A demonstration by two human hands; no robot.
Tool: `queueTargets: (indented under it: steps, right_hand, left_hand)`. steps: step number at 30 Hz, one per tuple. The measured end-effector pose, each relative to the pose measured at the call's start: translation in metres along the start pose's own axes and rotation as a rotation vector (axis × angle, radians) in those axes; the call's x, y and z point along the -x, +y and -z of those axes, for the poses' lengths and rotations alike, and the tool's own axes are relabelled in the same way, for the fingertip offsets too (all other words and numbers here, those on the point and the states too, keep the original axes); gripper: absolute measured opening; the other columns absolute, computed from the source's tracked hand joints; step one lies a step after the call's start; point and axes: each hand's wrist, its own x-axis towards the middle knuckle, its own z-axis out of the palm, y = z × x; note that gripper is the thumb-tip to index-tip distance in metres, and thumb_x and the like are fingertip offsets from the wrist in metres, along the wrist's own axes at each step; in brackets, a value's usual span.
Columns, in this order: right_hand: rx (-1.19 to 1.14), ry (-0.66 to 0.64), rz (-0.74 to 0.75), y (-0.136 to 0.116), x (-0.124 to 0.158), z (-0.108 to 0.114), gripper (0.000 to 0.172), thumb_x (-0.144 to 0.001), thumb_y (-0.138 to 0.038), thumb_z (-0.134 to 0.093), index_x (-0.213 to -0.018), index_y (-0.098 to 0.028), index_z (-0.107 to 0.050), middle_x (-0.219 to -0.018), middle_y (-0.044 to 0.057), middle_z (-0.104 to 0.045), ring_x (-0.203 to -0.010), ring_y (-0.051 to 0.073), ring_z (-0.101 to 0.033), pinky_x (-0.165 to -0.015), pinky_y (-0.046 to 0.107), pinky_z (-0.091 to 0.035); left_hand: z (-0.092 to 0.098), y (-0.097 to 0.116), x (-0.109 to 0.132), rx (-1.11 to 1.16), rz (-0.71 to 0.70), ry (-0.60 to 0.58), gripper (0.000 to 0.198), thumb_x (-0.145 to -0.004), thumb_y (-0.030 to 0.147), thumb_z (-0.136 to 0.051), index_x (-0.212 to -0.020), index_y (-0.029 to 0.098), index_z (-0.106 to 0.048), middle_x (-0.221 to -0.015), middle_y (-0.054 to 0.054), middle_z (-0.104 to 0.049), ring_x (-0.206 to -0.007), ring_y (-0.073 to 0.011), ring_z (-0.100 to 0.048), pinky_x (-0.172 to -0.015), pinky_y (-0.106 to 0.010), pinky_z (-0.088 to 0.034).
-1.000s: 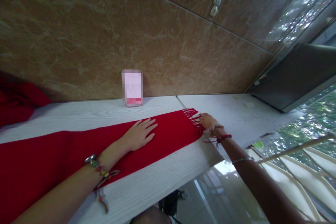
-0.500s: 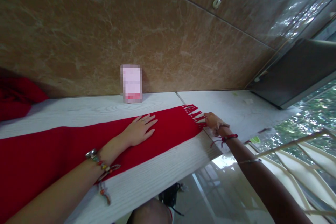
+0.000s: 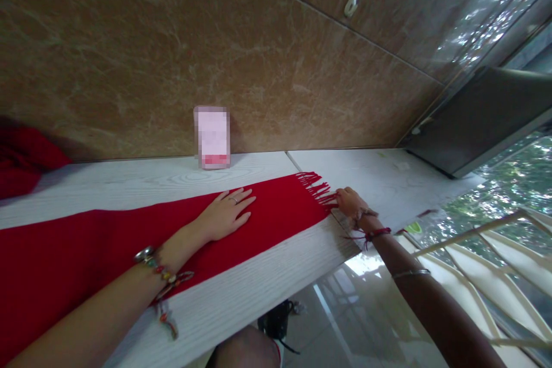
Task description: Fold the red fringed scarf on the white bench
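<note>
A long red scarf (image 3: pixel 107 241) lies flat along a white wood-grain table (image 3: pixel 259 293), its fringed end (image 3: pixel 317 187) pointing right. My left hand (image 3: pixel 226 215) rests flat on the scarf with fingers stretched out, a ring on one finger and a beaded bracelet at the wrist. My right hand (image 3: pixel 351 202) is at the fringe, its fingers curled onto the tassels at the scarf's near corner. A red string bracelet and a thin bangle sit on that arm.
A small pink card (image 3: pixel 211 138) stands against the brown marble wall (image 3: pixel 215 52). More red cloth (image 3: pixel 21 161) is heaped at the far left. A second white tabletop (image 3: pixel 388 175) adjoins on the right, beside a dark panel (image 3: pixel 474 121) and a window.
My right hand has slid a little to the right and nearer along the fringe. The left hand has stayed flat on the scarf. The view has shifted slightly.
</note>
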Motion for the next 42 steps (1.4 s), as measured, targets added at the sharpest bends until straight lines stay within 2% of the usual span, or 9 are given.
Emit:
queueTargets:
  steps: [5, 8, 15, 19, 22, 30, 34, 37, 42]
  right_hand:
    - [-0.142, 0.155, 0.064, -0.018, 0.020, 0.006, 0.029, -0.083, -0.011, -0.034, -0.099, -0.015, -0.058, -0.095, 0.010, -0.060, -0.088, 0.018, -0.054, -0.080, 0.030, -0.042]
    - [-0.188, 0.093, 0.183, -0.038, 0.027, 0.002, 0.027, -0.081, -0.009, -0.035, -0.093, -0.016, -0.059, -0.091, 0.007, -0.061, -0.087, 0.016, -0.054, -0.080, 0.027, -0.042]
    - [0.013, -0.011, -0.133, -0.001, 0.016, 0.002, 0.025, -0.080, -0.010, -0.040, -0.095, -0.017, -0.058, -0.092, 0.009, -0.060, -0.084, 0.018, -0.055, -0.072, 0.027, -0.043]
    - [-0.109, 0.121, 0.100, -0.019, 0.023, 0.009, 0.028, -0.082, -0.010, -0.036, -0.096, -0.016, -0.058, -0.092, 0.008, -0.061, -0.088, 0.017, -0.054, -0.079, 0.028, -0.042]
    - [-0.179, 0.064, 0.251, -0.038, 0.025, 0.006, 0.027, -0.080, -0.008, -0.036, -0.092, -0.016, -0.060, -0.091, 0.007, -0.062, -0.087, 0.015, -0.054, -0.080, 0.025, -0.041]
    - [-0.046, 0.073, -0.058, 0.014, 0.010, -0.008, 0.026, -0.077, -0.008, -0.039, -0.090, -0.016, -0.061, -0.086, 0.009, -0.063, -0.079, 0.017, -0.057, -0.072, 0.028, -0.045]
    - [-0.203, 0.281, 0.186, -0.008, 0.021, -0.006, 0.030, -0.078, -0.010, -0.038, -0.098, -0.018, -0.059, -0.093, 0.008, -0.063, -0.088, 0.018, -0.056, -0.079, 0.031, -0.045]
    - [-0.291, 0.284, 0.339, -0.028, 0.025, -0.014, 0.029, -0.076, -0.011, -0.040, -0.097, -0.019, -0.059, -0.091, 0.006, -0.062, -0.086, 0.018, -0.056, -0.078, 0.033, -0.047]
    - [-0.262, 0.329, 0.093, 0.007, 0.013, -0.031, 0.025, -0.072, -0.011, -0.042, -0.080, -0.021, -0.063, -0.076, 0.005, -0.064, -0.074, 0.018, -0.058, -0.071, 0.031, -0.049]
  left_hand:
    - [-0.002, -0.002, -0.001, 0.002, -0.016, 0.016, 0.047, -0.087, 0.039, -0.028, -0.129, 0.022, -0.039, -0.139, -0.005, -0.031, -0.127, -0.0200, -0.029, -0.103, -0.039, -0.021]
    - [-0.002, -0.002, -0.001, -0.002, -0.009, 0.011, 0.047, -0.087, 0.039, -0.028, -0.129, 0.022, -0.039, -0.139, -0.005, -0.031, -0.127, -0.0201, -0.029, -0.104, -0.039, -0.020]
    - [0.001, 0.000, 0.000, 0.009, 0.000, -0.013, 0.049, -0.087, 0.037, -0.028, -0.131, 0.018, -0.037, -0.140, -0.006, -0.030, -0.127, -0.0220, -0.028, -0.103, -0.042, -0.020]
    - [-0.001, -0.001, -0.001, 0.006, -0.006, -0.005, 0.049, -0.087, 0.038, -0.028, -0.131, 0.019, -0.037, -0.140, -0.006, -0.030, -0.127, -0.0219, -0.028, -0.103, -0.042, -0.020]
    - [-0.002, -0.002, -0.001, -0.008, -0.003, 0.005, 0.048, -0.087, 0.038, -0.028, -0.130, 0.020, -0.038, -0.140, -0.005, -0.030, -0.127, -0.0212, -0.028, -0.103, -0.041, -0.021]
    - [0.001, 0.000, -0.001, 0.009, 0.006, -0.011, 0.047, -0.087, 0.038, -0.029, -0.130, 0.020, -0.038, -0.140, -0.005, -0.030, -0.127, -0.0209, -0.029, -0.104, -0.040, -0.019]
    - [0.000, 0.000, -0.001, 0.013, -0.001, -0.008, 0.048, -0.087, 0.037, -0.030, -0.130, 0.019, -0.038, -0.140, -0.005, -0.029, -0.127, -0.0214, -0.028, -0.104, -0.041, -0.019]
    - [0.000, 0.000, 0.000, 0.013, 0.005, -0.009, 0.048, -0.087, 0.037, -0.029, -0.131, 0.019, -0.037, -0.140, -0.006, -0.030, -0.128, -0.0215, -0.027, -0.104, -0.041, -0.019]
    - [0.001, 0.000, 0.000, -0.007, 0.005, -0.021, 0.048, -0.087, 0.036, -0.029, -0.131, 0.018, -0.036, -0.140, -0.007, -0.029, -0.128, -0.0214, -0.027, -0.104, -0.041, -0.019]
